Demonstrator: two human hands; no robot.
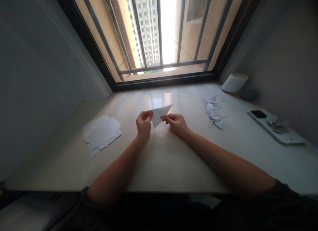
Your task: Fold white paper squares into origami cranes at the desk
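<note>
A sheet of white paper folded into a triangle [160, 114] is held up between my two hands, just above the pale tabletop. My left hand [144, 122] pinches its left corner, thumb on the near face. On the lower right edge, the thumb and fingertips of my right hand [177, 122] are closed on the same paper. One point of the triangle aims up and to the right, another downward. To the right lie several folded paper cranes [213, 112] in a short row. A loose stack of white paper sheets [103, 133] rests to the left.
A phone [275, 128] with a round attachment on its back lies at the right. Behind it a white cylindrical object [235, 82] stands by the wall, beside a dark round item [248, 96]. The barred window [164, 82] closes off the far side of the table [159, 171].
</note>
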